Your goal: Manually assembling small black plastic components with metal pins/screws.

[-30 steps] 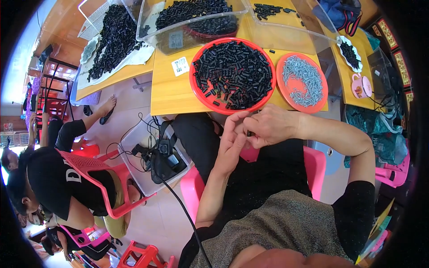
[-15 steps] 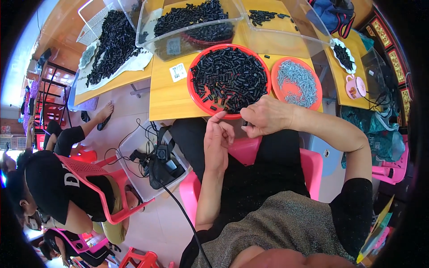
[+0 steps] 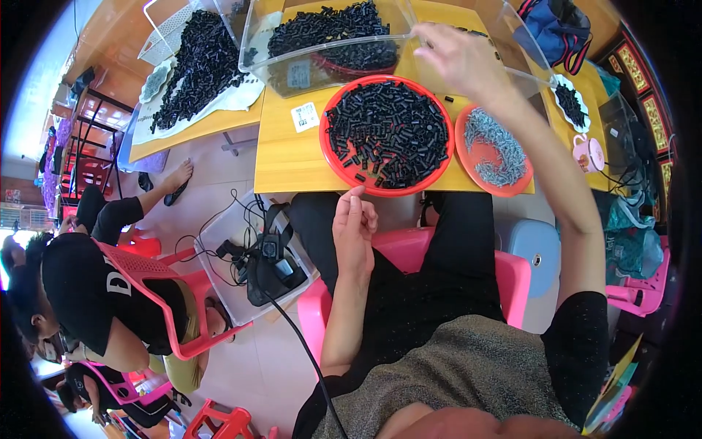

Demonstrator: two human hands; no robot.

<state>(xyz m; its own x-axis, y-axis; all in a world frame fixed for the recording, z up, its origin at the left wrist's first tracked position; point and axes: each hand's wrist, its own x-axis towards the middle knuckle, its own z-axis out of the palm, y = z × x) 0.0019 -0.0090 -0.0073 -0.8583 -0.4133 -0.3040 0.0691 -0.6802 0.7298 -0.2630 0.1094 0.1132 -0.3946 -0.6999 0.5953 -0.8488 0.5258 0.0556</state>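
A red round basin [image 3: 443, 161] on the yellow table [image 3: 281, 164] holds a heap of short black tubular pieces [image 3: 387, 128]. My left hand [image 3: 354, 234] is just below the basin's near rim, its index finger pointing up, thumb against it and other fingers curled. Whatever it may hold is too small to make out. My right hand [image 3: 461, 62], slightly blurred, reaches over the clear plastic box [image 3: 523, 77] at the far right. Its fingers are apart, and no piece shows in them. Beside the basin, an orange-red plate [image 3: 479, 172] carries many small silvery screw-like parts [image 3: 504, 146].
Another clear box [image 3: 292, 77] with black pieces stands behind the basin. More pieces [image 3: 194, 69] lie on a white cloth at left. A white dish [image 3: 569, 102] and pink mug [image 3: 587, 152] sit at right. People sit at left beside a bin of cables [image 3: 256, 256].
My right hand has left my left hand at the basin's near rim and moved up and away over the far right box. The left hand stays near the rim. The view has shifted slightly.
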